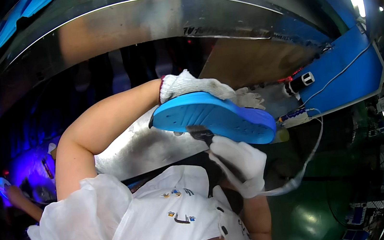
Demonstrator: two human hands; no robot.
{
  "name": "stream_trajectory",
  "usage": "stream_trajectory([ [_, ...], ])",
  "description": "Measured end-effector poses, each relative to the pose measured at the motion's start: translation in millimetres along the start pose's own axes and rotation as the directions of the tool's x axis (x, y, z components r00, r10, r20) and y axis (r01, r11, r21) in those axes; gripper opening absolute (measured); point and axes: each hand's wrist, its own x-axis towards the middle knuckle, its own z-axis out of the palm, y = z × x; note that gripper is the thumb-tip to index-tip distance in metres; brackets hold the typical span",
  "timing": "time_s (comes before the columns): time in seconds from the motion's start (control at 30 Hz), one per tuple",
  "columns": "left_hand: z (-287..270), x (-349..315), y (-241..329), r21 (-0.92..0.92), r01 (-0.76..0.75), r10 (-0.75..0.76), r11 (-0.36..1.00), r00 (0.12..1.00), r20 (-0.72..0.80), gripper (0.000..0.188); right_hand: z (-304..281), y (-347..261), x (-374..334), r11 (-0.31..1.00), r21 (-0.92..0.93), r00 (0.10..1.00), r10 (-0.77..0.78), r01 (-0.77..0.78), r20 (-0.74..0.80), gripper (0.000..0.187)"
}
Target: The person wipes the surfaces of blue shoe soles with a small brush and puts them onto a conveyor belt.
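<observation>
A bright blue shoe sole [176, 112] with grooves and small holes is held tilted, its broad face toward me. My left hand [190, 84], in a white knit glove, is closed around the sole's far edge; most of its fingers are hidden behind it. In a white glove too, my right hand [245, 161] is closed on a brush [199, 134] with a dark, flat head. The brush head overlaps the near edge of the sole; whether it touches cannot be made out. Its handle is mostly hidden by the glove.
Below the sole lies a shiny metal worktop [133, 152]. A metal rail [131, 23] crosses the far side, with a brown board [247, 61] under it. At right are a blue panel [341, 71], a black-and-white cylinder [299, 83] and a cable. Another person's hand [3, 186] is far left.
</observation>
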Motion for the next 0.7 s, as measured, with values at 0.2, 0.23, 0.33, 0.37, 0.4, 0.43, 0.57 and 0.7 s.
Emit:
stream_trajectory([
  [0.2,-4,-4,-23,-0.391,0.087,-0.158,0.916,0.975,-0.155,0.042,-11,-6,4,1.0,0.008,0.998,-0.01,0.01,-0.065,0.032],
  [0.23,-6,-5,-27,-0.372,0.076,-0.147,0.925,0.975,-0.166,0.043,-13,-6,0,1.0,-0.021,1.0,-0.019,0.019,-0.004,0.033],
  [0.33,-11,-5,-28,-0.413,0.055,-0.156,0.909,0.964,-0.214,0.043,-19,-18,-1,0.985,-0.136,0.991,-0.087,0.101,0.106,0.035],
  [0.37,-12,-3,-31,-0.414,0.049,-0.156,0.909,0.961,-0.23,0.043,-25,-17,-1,0.998,-0.036,0.997,-0.053,0.055,0.065,0.032],
  [0.4,-13,-5,-32,-0.391,0.035,-0.144,0.92,0.957,-0.253,0.043,-31,-15,4,0.997,0.069,0.999,-0.022,0.02,0.026,0.03],
  [0.43,-11,-11,-47,-0.309,0.007,-0.095,0.951,0.957,-0.273,0.043,-25,-8,7,1.0,-0.006,0.996,0.003,-0.004,-0.094,0.033],
  [0.57,-13,-41,-23,-0.169,-0.035,-0.051,0.985,0.875,-0.482,0.041,-31,-8,-8,0.951,0.303,0.994,-0.088,0.066,0.061,0.032],
  [0.7,-4,-55,57,-0.841,-0.464,-0.263,0.28,0.805,-0.532,0.075,-13,-6,-26,0.757,0.653,0.932,0.227,0.013,-0.282,0.026],
])
